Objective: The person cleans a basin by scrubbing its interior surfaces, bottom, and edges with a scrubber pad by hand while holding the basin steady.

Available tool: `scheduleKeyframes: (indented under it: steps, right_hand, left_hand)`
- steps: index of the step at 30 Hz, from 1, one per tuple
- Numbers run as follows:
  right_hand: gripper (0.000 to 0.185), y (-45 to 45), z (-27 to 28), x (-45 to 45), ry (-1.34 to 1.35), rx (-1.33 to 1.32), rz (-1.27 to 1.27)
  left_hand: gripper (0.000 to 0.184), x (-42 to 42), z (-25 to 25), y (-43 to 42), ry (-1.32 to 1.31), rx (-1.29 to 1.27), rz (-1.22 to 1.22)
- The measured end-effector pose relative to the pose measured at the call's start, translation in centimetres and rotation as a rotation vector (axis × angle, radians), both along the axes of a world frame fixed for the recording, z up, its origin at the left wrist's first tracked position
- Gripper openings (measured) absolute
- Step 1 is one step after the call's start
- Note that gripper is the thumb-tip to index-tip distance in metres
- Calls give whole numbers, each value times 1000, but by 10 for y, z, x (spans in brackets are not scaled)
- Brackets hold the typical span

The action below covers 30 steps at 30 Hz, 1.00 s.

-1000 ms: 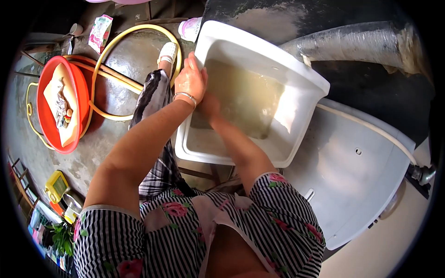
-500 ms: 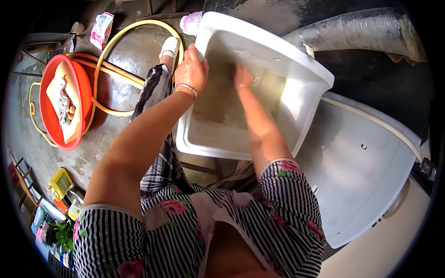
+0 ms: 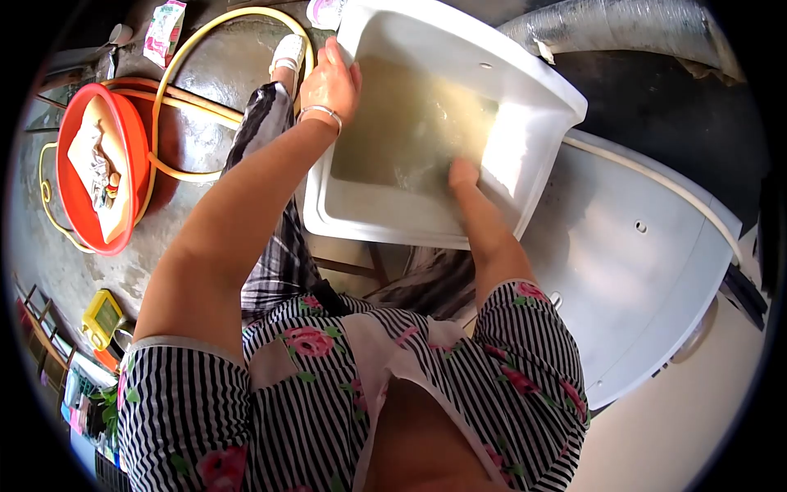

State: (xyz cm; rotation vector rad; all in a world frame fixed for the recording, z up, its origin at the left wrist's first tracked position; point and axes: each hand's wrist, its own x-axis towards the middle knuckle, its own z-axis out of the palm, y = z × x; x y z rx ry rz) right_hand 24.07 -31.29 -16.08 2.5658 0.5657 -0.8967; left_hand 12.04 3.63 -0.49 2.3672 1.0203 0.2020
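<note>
A deep white plastic tub holds shallow, cloudy brownish water. At the tub's left side, my left hand grips the rim, with a silver bangle on the wrist. My right hand dips into the water near the tub's lower right inside. Its fingers are hidden under the murky surface, so whether they hold anything does not show.
A red basin with a cloth and small items stands at left, beside a coiled yellow hose. A grey-white panel lies right of the tub. A plastic-wrapped pipe runs behind it.
My right hand has moved from the middle of the water toward the tub's near right side. My left hand stays on the rim. The view has shifted slightly.
</note>
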Motion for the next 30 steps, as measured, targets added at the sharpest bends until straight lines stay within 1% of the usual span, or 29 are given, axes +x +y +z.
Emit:
scheduleKeyframes:
  steps: [3, 5, 6, 7, 9, 10, 12, 15, 16, 18, 20, 23, 25, 27, 30]
  right_hand:
    - [30, -10, -13, -16, 75, -58, -76]
    - [32, -28, -65, -11, 283, -72, 64]
    - [33, -34, -80, -12, 387, -77, 134]
    - [35, -7, -39, -22, 506, -6, 220]
    - [38, 58, 24, -61, 614, 122, 202]
    - [39, 79, 27, -81, 603, 182, 93]
    - [38, 130, 74, -121, 707, 480, -155]
    - [36, 147, 78, -151, 685, 692, 134]
    - [36, 138, 79, -149, 763, 659, 17]
    - [34, 106, 76, -119, 902, 589, -201]
    - [32, 63, 40, -86, 655, 406, 82]
    - [30, 60, 30, -87, 479, 300, 197]
    - [28, 89, 15, -111, 555, 491, 162]
    - [26, 120, 2, -130, 556, 535, 118]
    - [24, 142, -5, -134, 594, 432, 101]
  left_hand:
    - [54, 1, -1, -1, -19, 3, 8]
    - [54, 2, -5, -1, -25, 17, 11]
    - [55, 1, -4, -1, -18, 14, 9]
    - [55, 1, -4, -1, -15, 11, 8]
    - [55, 2, -2, -1, -7, 10, 11]
    - [55, 3, -1, 0, -1, 13, 10]
    - [56, 0, 1, 0, 21, 7, 0]
    - [56, 2, 4, 1, 26, 16, -16]
    - [55, 0, 0, -1, 10, 37, -20]
    - [55, 2, -3, 0, -7, 59, -13]
    - [56, 3, -4, -2, 8, 47, 1]
    - [57, 3, -7, 0, -1, 35, 5]
    - [57, 3, -8, -2, 0, 33, 8]
    - [57, 2, -7, 0, 1, 29, 13]
    - [57, 2, -7, 0, -13, 36, 4]
